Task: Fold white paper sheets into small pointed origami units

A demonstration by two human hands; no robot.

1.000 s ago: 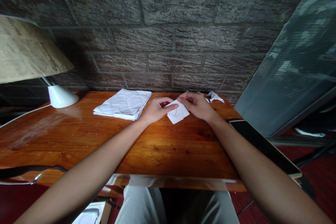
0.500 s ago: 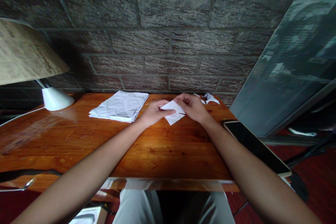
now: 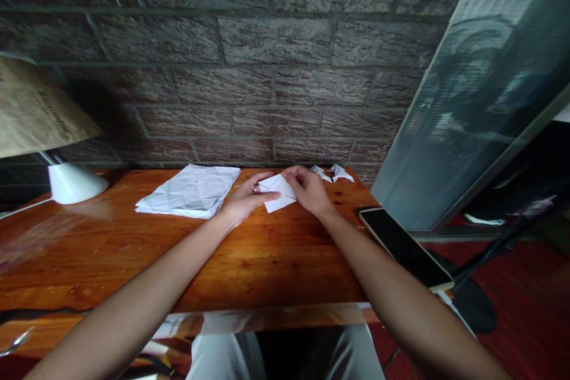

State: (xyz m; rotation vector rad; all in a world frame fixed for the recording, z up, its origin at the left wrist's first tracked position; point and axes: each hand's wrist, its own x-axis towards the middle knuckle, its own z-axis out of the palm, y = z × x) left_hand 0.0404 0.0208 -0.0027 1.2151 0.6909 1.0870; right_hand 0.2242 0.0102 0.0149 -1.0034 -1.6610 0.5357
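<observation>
A small folded white paper [image 3: 276, 196] lies at the far middle of the wooden table [image 3: 133, 249]. My left hand [image 3: 247, 199], with a ring on one finger, pinches its left side. From the right, my right hand [image 3: 308, 190] grips the paper's top edge with curled fingers. Both hands are closed on the same paper, close to the brick wall.
A stack of creased white sheets [image 3: 189, 191] lies left of the hands. Folded paper pieces [image 3: 333, 173] sit by the wall on the right. A dark phone [image 3: 403, 247] rests at the table's right edge. A lamp [image 3: 71, 181] stands at far left, and a glass panel [image 3: 472, 101] leans on the right.
The view has shifted, so everything sits further left and lower. My hands have drawn closer together on the paper, folding it smaller.
</observation>
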